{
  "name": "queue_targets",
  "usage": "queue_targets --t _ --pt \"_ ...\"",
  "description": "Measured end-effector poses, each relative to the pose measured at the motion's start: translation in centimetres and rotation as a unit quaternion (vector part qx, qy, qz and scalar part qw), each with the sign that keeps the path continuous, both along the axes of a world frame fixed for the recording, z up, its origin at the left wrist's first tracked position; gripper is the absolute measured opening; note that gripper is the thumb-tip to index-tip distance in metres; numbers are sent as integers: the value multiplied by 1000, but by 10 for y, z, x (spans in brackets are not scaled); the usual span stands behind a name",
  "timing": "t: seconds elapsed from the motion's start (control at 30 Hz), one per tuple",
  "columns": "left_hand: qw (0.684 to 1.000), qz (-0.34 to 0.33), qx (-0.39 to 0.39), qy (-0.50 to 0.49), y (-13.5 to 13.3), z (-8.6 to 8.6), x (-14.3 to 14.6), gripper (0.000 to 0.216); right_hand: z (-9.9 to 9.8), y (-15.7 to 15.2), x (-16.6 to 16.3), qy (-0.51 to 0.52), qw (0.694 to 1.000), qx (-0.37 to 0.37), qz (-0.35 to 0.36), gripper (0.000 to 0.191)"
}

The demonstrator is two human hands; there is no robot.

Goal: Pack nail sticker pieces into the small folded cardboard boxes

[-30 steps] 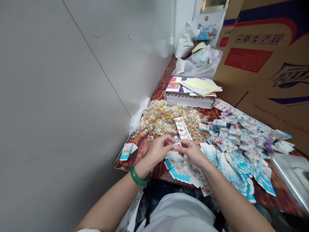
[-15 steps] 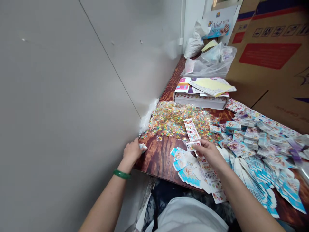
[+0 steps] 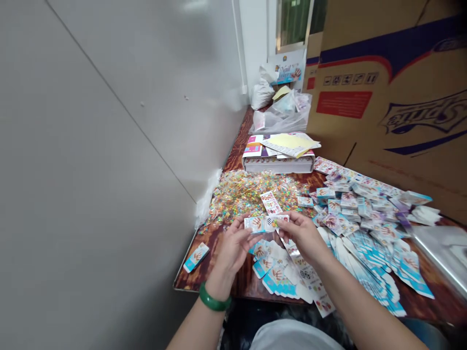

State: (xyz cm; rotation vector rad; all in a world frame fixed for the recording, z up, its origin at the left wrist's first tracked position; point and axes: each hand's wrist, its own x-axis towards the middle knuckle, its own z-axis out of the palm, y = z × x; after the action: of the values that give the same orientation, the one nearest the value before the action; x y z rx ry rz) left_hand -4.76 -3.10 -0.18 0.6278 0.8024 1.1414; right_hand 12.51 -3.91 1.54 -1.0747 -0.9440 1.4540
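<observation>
My left hand [image 3: 233, 245] is closed on a small flat carton [image 3: 254, 223] with a picture of a hand on it, in white and light blue. Level with it, my right hand [image 3: 302, 236] pinches a small white sticker sheet [image 3: 274, 222] with checkered and coloured patterns. The sheet's left end meets the right end of the carton; I cannot tell whether it is inside. Below the hands lie a fan of flat blue-and-white cartons [image 3: 279, 282] and long strips of sticker sheets [image 3: 312, 277]. Another small carton [image 3: 196, 256] rests at the table's left edge.
A heap of small clear packets with colourful contents [image 3: 251, 187] spreads behind my hands. To the right are piled filled cartons [image 3: 350, 206] and fanned flat ones [image 3: 375, 262]. A white box [image 3: 279, 165], a large brown carton [image 3: 350, 131] and a grey wall [image 3: 109, 170] border the table.
My left hand has come from the table's left edge to meet my right hand, now with a carton in it. A carton shows where it was. The view has shifted.
</observation>
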Motion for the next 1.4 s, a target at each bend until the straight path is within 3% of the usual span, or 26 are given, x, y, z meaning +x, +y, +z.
queue_targets --t 0.17,0.33,0.5,0.63,0.87,0.93,1.03,1.1,1.17,1.27,1.4 --pt "998 -50 14 -34 0 1 14 38 -6 3 12 5 999 2 -43 24" --pt "998 -53 38 -10 0 -2 21 36 -6 4 11 -70 994 6 -84 20" --pt "998 -51 34 14 -5 4 30 23 -6 7 9 -95 995 -4 -14 18" --pt "1000 -2 4 8 -6 7 35 14 -6 5 8 -92 996 -3 1 20" --pt "1000 2 -6 22 -8 -2 39 20 -7 0 12 -152 969 22 192 16" --pt "999 13 -12 27 -9 -4 40 19 -12 1 11 -183 969 13 166 13" --pt "999 35 -37 5 -9 -5 41 16 -17 2 7 -246 967 51 43 5" --pt "997 43 -56 -23 -8 -4 41 15 -16 2 5 -296 950 88 -49 16" --pt "996 37 -66 -52 -8 -3 41 15 -14 1 5 -339 933 93 -78 29" --pt "996 7 -58 -68 -5 -4 38 14 -8 1 7 -392 917 73 7 7" --pt "996 -59 10 69 5 -7 26 10 0 1 12 -493 859 130 52 24"
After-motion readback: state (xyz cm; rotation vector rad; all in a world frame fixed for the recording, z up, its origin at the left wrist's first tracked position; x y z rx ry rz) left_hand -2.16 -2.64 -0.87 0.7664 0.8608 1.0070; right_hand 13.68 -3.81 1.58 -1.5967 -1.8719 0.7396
